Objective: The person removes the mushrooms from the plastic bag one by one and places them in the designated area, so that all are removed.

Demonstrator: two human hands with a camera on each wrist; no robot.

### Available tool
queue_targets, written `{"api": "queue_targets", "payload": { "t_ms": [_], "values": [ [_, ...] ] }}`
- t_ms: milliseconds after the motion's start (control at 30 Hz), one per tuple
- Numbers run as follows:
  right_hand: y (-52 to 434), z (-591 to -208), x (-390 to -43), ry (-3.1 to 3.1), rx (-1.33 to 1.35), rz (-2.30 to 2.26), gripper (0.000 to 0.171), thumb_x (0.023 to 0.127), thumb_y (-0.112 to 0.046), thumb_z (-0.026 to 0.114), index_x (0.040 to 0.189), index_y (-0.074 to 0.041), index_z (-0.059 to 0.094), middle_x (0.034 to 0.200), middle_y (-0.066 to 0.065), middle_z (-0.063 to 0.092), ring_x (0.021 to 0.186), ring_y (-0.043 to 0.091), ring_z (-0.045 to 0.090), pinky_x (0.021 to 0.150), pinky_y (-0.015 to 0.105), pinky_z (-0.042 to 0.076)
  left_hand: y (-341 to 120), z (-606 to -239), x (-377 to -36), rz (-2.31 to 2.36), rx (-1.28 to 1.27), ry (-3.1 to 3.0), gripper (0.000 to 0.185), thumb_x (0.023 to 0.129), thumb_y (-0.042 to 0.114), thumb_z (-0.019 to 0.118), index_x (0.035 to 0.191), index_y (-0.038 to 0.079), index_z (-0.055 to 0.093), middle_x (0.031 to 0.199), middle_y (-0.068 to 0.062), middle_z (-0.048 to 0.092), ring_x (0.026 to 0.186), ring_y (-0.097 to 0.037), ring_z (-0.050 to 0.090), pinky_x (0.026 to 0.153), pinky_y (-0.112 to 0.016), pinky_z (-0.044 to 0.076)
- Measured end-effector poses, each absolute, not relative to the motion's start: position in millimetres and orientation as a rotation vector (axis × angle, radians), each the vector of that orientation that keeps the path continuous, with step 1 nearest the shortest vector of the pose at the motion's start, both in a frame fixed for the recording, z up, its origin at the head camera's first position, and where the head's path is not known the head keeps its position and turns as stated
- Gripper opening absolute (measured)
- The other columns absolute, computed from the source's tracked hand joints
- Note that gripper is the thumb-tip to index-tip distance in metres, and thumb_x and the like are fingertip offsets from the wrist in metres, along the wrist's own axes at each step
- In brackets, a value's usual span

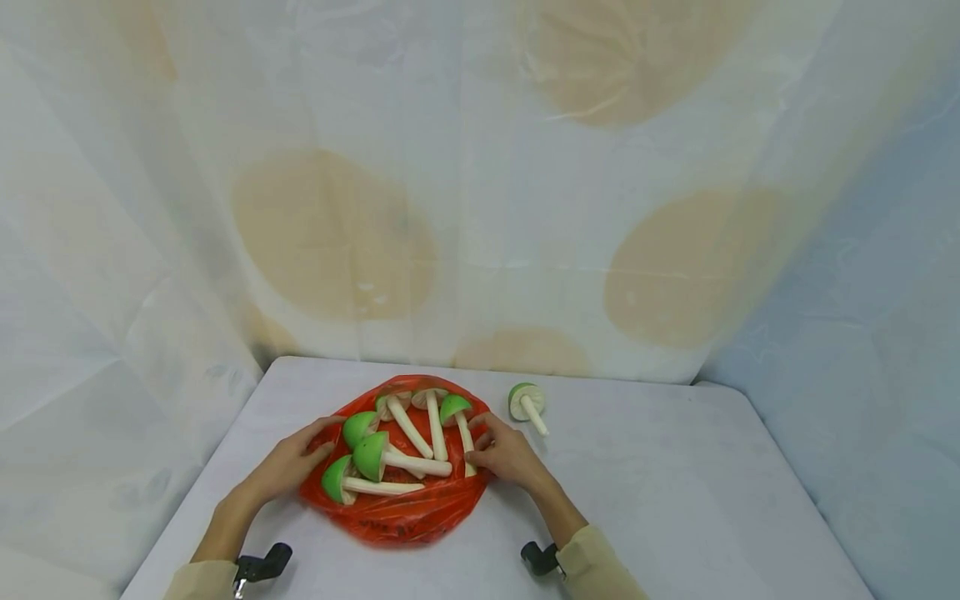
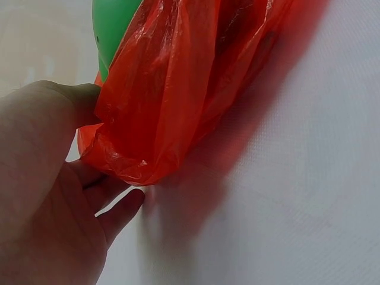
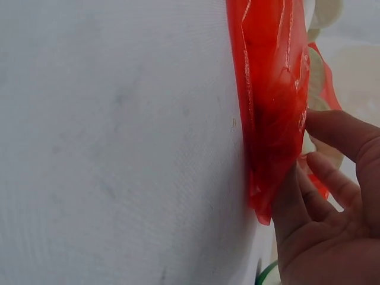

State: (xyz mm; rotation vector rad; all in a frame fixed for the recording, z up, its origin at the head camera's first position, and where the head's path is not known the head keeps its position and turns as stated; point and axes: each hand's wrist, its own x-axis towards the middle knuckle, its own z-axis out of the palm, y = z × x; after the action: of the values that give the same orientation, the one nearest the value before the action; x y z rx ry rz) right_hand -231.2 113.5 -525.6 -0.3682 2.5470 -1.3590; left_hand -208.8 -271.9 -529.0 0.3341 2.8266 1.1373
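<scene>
A: Where does the red plastic bag (image 1: pixel 408 500) sit relative to the two hands?

B: Directly between them, low and centre in the head view, flat on the white worktop (image 1: pixel 675 500). The left hand (image 1: pixel 288 465) is at the bag's left edge, the right hand (image 1: pixel 506 454) at its right edge, so both are about equally near.

A: Are they gripping it?

B: In the left wrist view the thumb (image 2: pixel 56 110) and fingers (image 2: pixel 119 214) pinch a bunched fold of the red film. In the right wrist view the fingers (image 3: pixel 332 133) curl against the bag's edge, with film caught between them.

A: And the toy mushrooms (image 1: pixel 390 454)?

B: About six with green caps lie on top of the bag. The lower two lie roughly left to right, caps towards the left hand, stems pointing right. The upper ones run more top to bottom, caps towards the top of the frame.

A: Anything outside the bag?

B: One loose mushroom (image 1: pixel 527 406) lies on the worktop just beyond the right hand, its stem pointing lower right.
</scene>
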Motion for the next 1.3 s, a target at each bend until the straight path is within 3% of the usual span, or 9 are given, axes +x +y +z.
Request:
{"api": "queue_targets", "payload": {
  "t_ms": [167,633,967,1300],
  "values": [
    [117.4,-527.5,-228.8,2.443,-0.353,-1.463,0.039,0.087,-0.021,0.076,0.122,-0.021,0.058,0.093,0.004,0.067,0.077,0.018,0.063,0.064,0.031,0.056,-271.5,-528.2,-207.2,1.140,0.327,2.819,0.042,0.104,0.022,0.055,0.146,0.021,0.050,0.148,-0.019,0.050,0.138,-0.045,0.043,0.108,-0.067,0.038],
    [120.9,-526.2,-224.9,2.221,-0.413,-1.631,0.041,0.090,-0.015,0.073,0.127,-0.016,0.057,0.103,0.012,0.069,0.088,0.021,0.068,0.077,0.043,0.061,-274.9,-533.0,-211.0,1.116,0.306,2.824,0.043,0.104,0.022,0.056,0.146,0.021,0.049,0.149,-0.020,0.049,0.138,-0.045,0.043,0.107,-0.067,0.039],
    [118.5,-522.7,-225.2,2.177,-0.474,-1.687,0.044,0.089,-0.016,0.073,0.129,-0.017,0.055,0.108,0.012,0.069,0.095,0.021,0.068,0.079,0.035,0.060,-275.7,-533.8,-211.1,1.107,0.304,2.826,0.043,0.104,0.020,0.055,0.146,0.021,0.049,0.150,-0.019,0.048,0.138,-0.045,0.043,0.107,-0.067,0.039],
    [117.3,-510.5,-225.4,2.202,-0.499,-1.764,0.045,0.091,-0.014,0.071,0.132,-0.019,0.052,0.116,0.014,0.067,0.103,0.025,0.067,0.084,0.038,0.060,-276.2,-530.2,-210.8,1.098,0.299,2.820,0.043,0.104,0.021,0.055,0.147,0.022,0.048,0.150,-0.020,0.048,0.139,-0.046,0.042,0.106,-0.067,0.039]
  ]
}}
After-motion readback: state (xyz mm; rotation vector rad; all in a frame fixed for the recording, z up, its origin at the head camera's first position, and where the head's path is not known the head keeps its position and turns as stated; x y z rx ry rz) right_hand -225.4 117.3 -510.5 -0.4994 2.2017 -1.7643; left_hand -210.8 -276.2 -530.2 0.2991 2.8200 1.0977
